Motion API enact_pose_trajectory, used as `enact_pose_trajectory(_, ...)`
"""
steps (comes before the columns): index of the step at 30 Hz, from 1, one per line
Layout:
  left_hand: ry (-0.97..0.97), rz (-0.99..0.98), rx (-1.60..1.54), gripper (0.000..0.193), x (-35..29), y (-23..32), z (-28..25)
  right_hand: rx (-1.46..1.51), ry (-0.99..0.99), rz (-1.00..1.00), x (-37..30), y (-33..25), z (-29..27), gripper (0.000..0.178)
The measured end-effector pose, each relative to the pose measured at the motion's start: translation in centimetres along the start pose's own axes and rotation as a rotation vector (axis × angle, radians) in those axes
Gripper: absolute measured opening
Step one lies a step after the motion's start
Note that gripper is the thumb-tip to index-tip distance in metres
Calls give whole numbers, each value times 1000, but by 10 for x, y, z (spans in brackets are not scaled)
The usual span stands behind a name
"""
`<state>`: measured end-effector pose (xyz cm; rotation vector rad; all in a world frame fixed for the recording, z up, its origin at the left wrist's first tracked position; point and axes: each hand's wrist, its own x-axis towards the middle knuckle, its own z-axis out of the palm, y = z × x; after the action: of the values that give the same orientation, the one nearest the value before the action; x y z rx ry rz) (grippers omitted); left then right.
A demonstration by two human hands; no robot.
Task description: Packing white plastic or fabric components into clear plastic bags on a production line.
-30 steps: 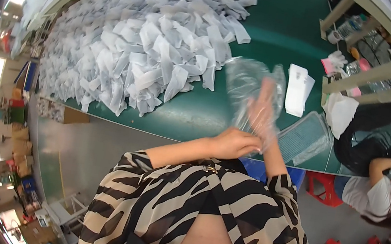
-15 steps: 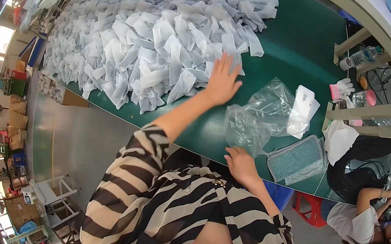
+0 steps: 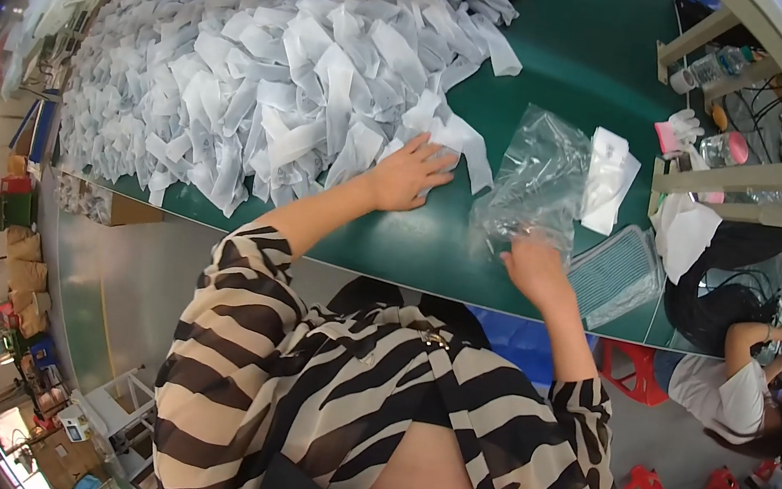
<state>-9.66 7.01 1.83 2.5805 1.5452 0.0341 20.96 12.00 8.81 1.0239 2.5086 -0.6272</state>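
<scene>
Green worktop [image 3: 580, 60] carries a big heap of white folded pieces [image 3: 265, 74] over its left half. Left hand [image 3: 408, 174], fingers spread, presses the heap's near edge; dragging could topple neighbours. Right hand [image 3: 536, 266] pinches a clear plastic bag [image 3: 534, 180] near the front edge; it could slip.

Your wide flat bench [image 3: 580, 60] is dark green. The big heap of folded cloth pieces [image 3: 265, 74] on it is white. The crinkly plastic bag [image 3: 537, 180] is clear and see-through. Your loose blouse [image 3: 369, 393] has black and white zebra stripes. The small plastic stools [image 3: 635, 372] are red.
</scene>
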Motion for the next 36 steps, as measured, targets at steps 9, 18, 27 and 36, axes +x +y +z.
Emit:
enact_pose_trajectory(9,58,194,59,63,-57,22,5,72,506,-456,74,-72,-27,42)
enact_pose_trajectory(18,417,-142,-546,66,-79,102,-5,47,300,-172,112,-28,27,30)
enact_pose_trajectory(27,350,-244,-314,49,-96,112,54,351,309,-204,50,-89,55,26)
enact_pose_trajectory(36,523,-271,-338,35,-93,116,26,82,443,-367,100,-63,75,30)
